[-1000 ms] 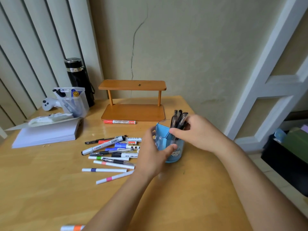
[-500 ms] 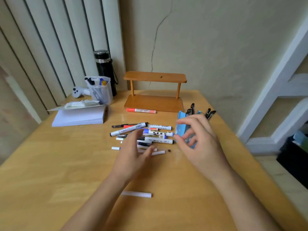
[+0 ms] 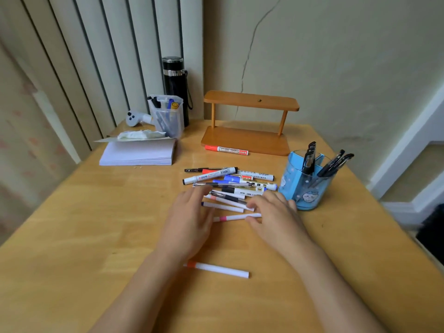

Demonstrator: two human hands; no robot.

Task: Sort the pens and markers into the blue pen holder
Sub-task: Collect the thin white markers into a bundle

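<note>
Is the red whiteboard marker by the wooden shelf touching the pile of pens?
Apart. The head view shows the red whiteboard marker lying alone against the wooden shelf's base, with a bare strip of table between it and the pen pile.

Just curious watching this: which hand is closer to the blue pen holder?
Right. The right hand lies just left of the blue pen holder, its fingers nearly at the base. The left hand is farther left, beyond the loose pens.
</note>
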